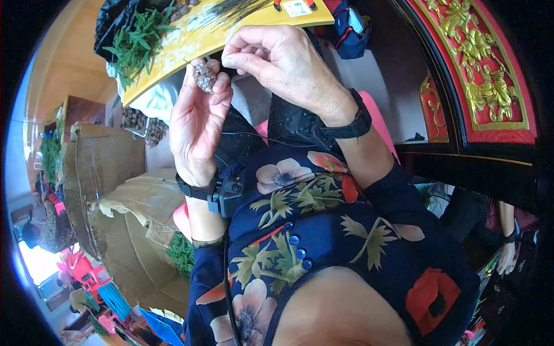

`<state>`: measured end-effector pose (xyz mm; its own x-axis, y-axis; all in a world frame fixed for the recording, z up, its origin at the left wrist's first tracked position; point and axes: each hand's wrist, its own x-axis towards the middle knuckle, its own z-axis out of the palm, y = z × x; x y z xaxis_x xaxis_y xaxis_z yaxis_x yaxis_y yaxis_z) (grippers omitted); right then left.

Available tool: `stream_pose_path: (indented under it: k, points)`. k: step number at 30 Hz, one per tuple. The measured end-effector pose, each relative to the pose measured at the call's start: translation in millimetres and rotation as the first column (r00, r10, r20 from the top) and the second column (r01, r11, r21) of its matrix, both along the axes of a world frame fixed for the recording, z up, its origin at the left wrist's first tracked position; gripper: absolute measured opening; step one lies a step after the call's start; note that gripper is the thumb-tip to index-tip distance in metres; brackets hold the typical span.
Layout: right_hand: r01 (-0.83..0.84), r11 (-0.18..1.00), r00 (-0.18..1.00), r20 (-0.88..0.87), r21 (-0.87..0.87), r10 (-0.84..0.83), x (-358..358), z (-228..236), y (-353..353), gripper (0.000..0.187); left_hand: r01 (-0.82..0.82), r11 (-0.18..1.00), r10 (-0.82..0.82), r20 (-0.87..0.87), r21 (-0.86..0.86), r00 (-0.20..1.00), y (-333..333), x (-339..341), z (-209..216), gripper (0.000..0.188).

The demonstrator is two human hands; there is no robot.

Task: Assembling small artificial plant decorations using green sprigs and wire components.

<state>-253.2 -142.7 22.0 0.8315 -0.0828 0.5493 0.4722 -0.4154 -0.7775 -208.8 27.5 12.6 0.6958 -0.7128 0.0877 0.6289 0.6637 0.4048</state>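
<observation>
A small greyish-brown pine cone (pixel 205 78) is held upright in the fingertips of my left hand (pixel 195 124), in front of the table's near edge. Just to its right, my right hand (pixel 291 69) is closed in a pinch, thumb against forefinger, close to the cone's top. Whatever sits in that pinch is too thin to make out. Beyond my hands, a bundle of dark thin wires (pixel 234 10) lies on the yellow table (pixel 173 57). Green artificial fir sprigs (pixel 137 43) are heaped at the table's left end.
Red-handled pliers (pixel 278 5) lie at the table's far edge beside a white label. More pine cones (pixel 154 131) are below the table's left end. Open cardboard boxes (pixel 124 242) stand at my left. Another person's hand (pixel 506 258) shows at the right.
</observation>
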Motion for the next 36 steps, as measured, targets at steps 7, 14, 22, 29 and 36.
stream_pose_path:
  k: [7, 14, 22, 29, 36]
  points:
    - [0.039, 0.996, 0.992, 0.124, -0.076, -0.029, -3.8, 8.7, -2.2, 0.008, -0.113, 0.983, 0.068, 0.284, 0.144, 0.956, 0.2, -0.1, 1.3, 0.023]
    - [0.104, 0.967, 0.966, 0.253, -0.233, -0.043, -9.3, 19.1, -8.6, 0.007, -0.036, 0.979, -0.023, 0.284, 0.200, 0.959, 4.4, 2.1, 1.1, 0.022]
    - [0.269, 0.893, 0.952, 0.241, -0.360, -0.190, -20.6, 22.0, 2.3, 0.004, -0.161, 0.950, 0.067, 0.326, 0.268, 0.943, 1.7, 5.2, -3.4, 0.019]
    - [0.303, 0.895, 0.945, 0.227, -0.328, -0.237, -17.4, 17.7, 7.8, 0.005, -0.379, 0.875, 0.240, 0.410, 0.301, 0.880, -2.7, 3.9, -2.3, 0.016]
    - [0.271, 0.928, 0.944, 0.261, -0.257, -0.203, -15.9, 18.8, 2.0, 0.005, -0.289, 0.907, 0.129, 0.452, 0.306, 0.883, -1.9, 1.9, 3.7, 0.016]
